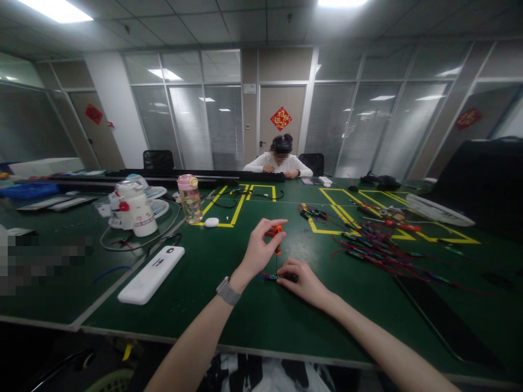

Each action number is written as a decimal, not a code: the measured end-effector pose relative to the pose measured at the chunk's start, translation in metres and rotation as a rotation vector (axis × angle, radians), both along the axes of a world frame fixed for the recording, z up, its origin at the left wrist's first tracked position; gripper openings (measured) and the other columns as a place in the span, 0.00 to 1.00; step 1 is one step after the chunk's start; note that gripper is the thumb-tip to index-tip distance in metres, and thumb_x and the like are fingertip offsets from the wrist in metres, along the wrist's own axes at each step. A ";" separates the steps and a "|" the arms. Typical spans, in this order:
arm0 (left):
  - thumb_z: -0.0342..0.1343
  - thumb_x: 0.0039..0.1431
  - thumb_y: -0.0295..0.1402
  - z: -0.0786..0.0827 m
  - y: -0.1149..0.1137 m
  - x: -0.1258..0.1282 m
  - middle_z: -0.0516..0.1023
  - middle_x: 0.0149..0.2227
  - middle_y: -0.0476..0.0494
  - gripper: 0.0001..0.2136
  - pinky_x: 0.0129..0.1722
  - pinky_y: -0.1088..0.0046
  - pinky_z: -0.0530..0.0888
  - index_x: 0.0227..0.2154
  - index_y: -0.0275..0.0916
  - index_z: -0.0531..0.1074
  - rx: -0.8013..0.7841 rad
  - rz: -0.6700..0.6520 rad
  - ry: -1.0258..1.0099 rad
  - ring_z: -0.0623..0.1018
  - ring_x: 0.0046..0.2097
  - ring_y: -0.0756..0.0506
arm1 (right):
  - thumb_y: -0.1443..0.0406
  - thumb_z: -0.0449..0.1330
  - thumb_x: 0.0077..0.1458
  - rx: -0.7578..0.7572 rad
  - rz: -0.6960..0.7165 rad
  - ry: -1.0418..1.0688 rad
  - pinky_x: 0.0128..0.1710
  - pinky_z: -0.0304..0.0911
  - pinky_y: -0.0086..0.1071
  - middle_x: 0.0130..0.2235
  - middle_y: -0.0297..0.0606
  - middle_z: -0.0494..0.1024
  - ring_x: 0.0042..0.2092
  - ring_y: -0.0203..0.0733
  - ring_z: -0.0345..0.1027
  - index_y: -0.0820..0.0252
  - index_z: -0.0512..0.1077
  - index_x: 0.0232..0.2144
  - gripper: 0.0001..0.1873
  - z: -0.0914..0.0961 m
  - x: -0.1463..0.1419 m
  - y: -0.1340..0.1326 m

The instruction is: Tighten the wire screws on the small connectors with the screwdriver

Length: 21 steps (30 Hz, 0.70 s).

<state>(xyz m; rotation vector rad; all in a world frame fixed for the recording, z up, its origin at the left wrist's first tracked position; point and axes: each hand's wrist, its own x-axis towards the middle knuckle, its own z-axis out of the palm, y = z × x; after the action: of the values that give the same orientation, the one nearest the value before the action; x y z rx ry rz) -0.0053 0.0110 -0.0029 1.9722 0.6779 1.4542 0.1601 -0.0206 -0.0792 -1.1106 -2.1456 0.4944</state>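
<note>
My left hand (261,247) is closed around the orange and black handle of a screwdriver (278,247). The screwdriver stands upright, its thin shaft pointing down at a small green circuit board (270,277) with wires on the table. Whether the tip touches the board is too small to tell. My right hand (300,276) rests on the table with its fingertips pinched at the board's right end. Something dark shows under its curled fingers.
A heap of wired circuit boards (368,247) spreads to the right, near a black flat panel (441,316). On the left are a white power bank (152,275), a white bottle (139,209) and a pink-lidded bottle (190,200). Across the table (196,321) sits another person (275,158).
</note>
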 end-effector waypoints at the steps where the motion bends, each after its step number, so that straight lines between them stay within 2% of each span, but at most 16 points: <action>1: 0.54 0.60 0.33 0.000 0.000 0.000 0.71 0.41 0.45 0.13 0.41 0.73 0.72 0.48 0.42 0.73 0.016 0.018 0.009 0.73 0.41 0.48 | 0.68 0.62 0.54 -0.002 -0.001 -0.004 0.37 0.64 0.31 0.34 0.38 0.73 0.35 0.40 0.68 0.60 0.77 0.34 0.05 0.000 0.000 0.000; 6: 0.49 0.64 0.34 0.000 -0.001 0.001 0.70 0.43 0.43 0.12 0.45 0.70 0.71 0.47 0.42 0.72 0.046 0.093 0.023 0.73 0.44 0.46 | 0.68 0.62 0.54 -0.007 -0.001 -0.013 0.36 0.64 0.31 0.34 0.38 0.73 0.35 0.40 0.68 0.61 0.77 0.34 0.05 0.000 0.000 0.000; 11: 0.42 0.67 0.33 -0.001 0.001 0.001 0.71 0.50 0.41 0.14 0.48 0.68 0.71 0.51 0.41 0.69 -0.028 -0.057 -0.067 0.76 0.47 0.46 | 0.68 0.62 0.54 -0.013 0.010 -0.004 0.36 0.64 0.31 0.34 0.38 0.73 0.35 0.39 0.68 0.61 0.77 0.34 0.05 0.000 0.001 0.000; 14: 0.46 0.65 0.33 -0.001 0.002 0.001 0.75 0.46 0.41 0.14 0.44 0.69 0.73 0.52 0.40 0.68 -0.055 -0.048 -0.084 0.77 0.42 0.47 | 0.68 0.62 0.54 -0.010 0.010 0.005 0.36 0.64 0.31 0.34 0.38 0.73 0.35 0.39 0.68 0.61 0.77 0.34 0.05 -0.001 0.001 0.001; 18: 0.55 0.59 0.32 0.001 0.000 0.000 0.74 0.39 0.45 0.10 0.39 0.73 0.73 0.43 0.40 0.74 0.045 0.098 -0.038 0.75 0.39 0.48 | 0.68 0.62 0.54 -0.016 0.013 0.016 0.37 0.64 0.31 0.34 0.38 0.73 0.35 0.39 0.68 0.61 0.77 0.34 0.05 -0.001 0.001 0.001; 21: 0.56 0.59 0.33 0.003 -0.002 -0.001 0.73 0.38 0.45 0.08 0.39 0.74 0.72 0.40 0.40 0.76 0.101 0.134 -0.005 0.74 0.39 0.48 | 0.69 0.62 0.53 -0.019 0.017 0.020 0.37 0.65 0.31 0.34 0.38 0.73 0.35 0.39 0.68 0.61 0.77 0.34 0.05 0.000 0.001 0.000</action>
<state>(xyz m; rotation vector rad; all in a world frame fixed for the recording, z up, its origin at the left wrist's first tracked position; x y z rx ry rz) -0.0065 0.0090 -0.0001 2.0322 0.7604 1.6004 0.1607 -0.0205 -0.0797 -1.0943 -2.1385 0.5321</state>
